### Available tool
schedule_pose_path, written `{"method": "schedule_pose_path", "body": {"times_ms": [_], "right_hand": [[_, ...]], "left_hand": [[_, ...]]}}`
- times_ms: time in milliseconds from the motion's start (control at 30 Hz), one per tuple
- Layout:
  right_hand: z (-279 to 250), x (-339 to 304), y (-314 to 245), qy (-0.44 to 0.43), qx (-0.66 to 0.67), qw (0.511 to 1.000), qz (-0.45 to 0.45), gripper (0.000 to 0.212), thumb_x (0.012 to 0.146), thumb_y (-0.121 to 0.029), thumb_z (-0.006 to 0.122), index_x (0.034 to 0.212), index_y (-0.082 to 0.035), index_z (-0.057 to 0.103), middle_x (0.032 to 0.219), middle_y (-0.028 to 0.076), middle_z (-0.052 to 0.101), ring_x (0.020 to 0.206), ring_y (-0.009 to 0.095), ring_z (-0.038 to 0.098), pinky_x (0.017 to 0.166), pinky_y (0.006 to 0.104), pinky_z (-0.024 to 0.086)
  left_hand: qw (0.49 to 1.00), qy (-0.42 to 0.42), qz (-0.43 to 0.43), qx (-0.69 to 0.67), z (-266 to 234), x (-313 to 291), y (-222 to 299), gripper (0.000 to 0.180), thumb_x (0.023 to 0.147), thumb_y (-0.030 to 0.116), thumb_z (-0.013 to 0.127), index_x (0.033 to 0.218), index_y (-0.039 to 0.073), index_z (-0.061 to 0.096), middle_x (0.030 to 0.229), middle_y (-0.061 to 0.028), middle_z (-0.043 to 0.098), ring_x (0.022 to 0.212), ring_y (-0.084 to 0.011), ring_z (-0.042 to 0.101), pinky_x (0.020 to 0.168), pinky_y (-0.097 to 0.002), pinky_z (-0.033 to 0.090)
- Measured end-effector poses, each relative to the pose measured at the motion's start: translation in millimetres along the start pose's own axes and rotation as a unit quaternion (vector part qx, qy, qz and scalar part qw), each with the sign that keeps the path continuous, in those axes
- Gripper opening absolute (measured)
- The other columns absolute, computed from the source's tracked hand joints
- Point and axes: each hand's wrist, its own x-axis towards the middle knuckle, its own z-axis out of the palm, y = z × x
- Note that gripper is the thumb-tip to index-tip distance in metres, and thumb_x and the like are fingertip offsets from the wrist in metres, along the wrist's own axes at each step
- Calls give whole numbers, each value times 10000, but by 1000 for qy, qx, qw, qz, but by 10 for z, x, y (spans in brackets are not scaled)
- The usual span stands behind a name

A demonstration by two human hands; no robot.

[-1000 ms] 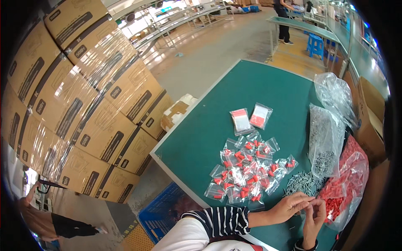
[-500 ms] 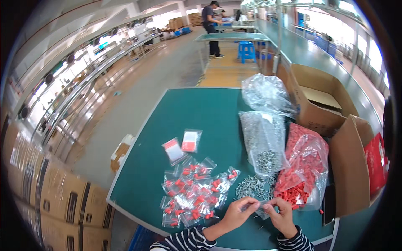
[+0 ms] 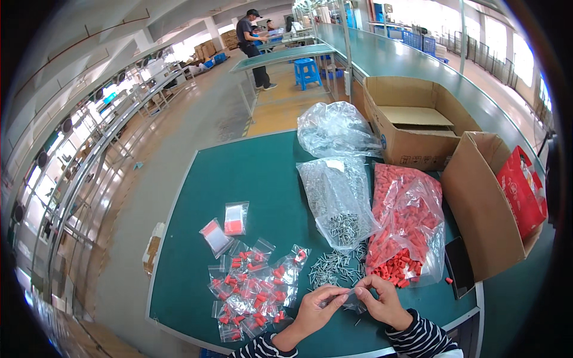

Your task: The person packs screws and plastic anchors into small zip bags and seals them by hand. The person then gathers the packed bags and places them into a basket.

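My left hand (image 3: 317, 307) and my right hand (image 3: 383, 302) meet near the table's front edge, each closed with thumb and fingers on the edge of a small clear plastic bag (image 3: 357, 306). The bag's contents cannot be made out. Just beyond my hands lies a heap of loose silver screws (image 3: 332, 269), spilling from a large clear bag of screws (image 3: 343, 206). To its right, a large clear bag of red plastic caps (image 3: 407, 209) lies with its mouth toward me. At my left spreads a pile of small clear bags (image 3: 253, 289) with red caps inside.
Two packs of flat small bags (image 3: 236, 218) lie beyond the pile. A crumpled clear bag (image 3: 337, 128) and open cardboard boxes (image 3: 427, 140) stand at the far right. A dark flat object (image 3: 458, 268) rests beside one loose red cap (image 3: 449, 280). Another person (image 3: 249, 42) stands at a distant table.
The head view has turned, so the table's things sit further left in the picture. Both my hands still pinch the small bag, now a little closer together.
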Motion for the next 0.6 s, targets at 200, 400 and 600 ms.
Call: {"method": "schedule_pose_path", "body": {"times_ms": [200, 400, 600], "right_hand": [[-13, 1, -10, -36, 5, 999, 18, 138, 923, -107, 670, 974, 20, 648, 825, 60, 670, 743, 104, 614, 667, 254, 486], [14, -11, -60, -51, 119, 988, 88, 173, 940, -105, 660, 1063, 16, 654, 921, 29, 673, 824, 89, 621, 734, 251, 502], [0, 31, -39, -34, 25, 998, -46, 141, 902, -52, 669, 1033, -1, 679, 878, 81, 669, 764, 153, 636, 680, 277, 492]], "left_hand": [[1000, 2, -10, 20, -48, -4, 23, 104, 891, 71, 722, 942, -17, 699, 867, -47, 661, 745, -77, 580, 651, -216, 447], [1000, 7, -21, -5, -96, -35, -34, 112, 894, 93, 728, 882, -12, 690, 836, -41, 659, 738, -73, 576, 658, -219, 447], [994, 33, -77, -67, -57, 12, 67, 113, 913, 102, 708, 919, -12, 707, 867, -38, 664, 775, -74, 587, 675, -207, 455]]}}
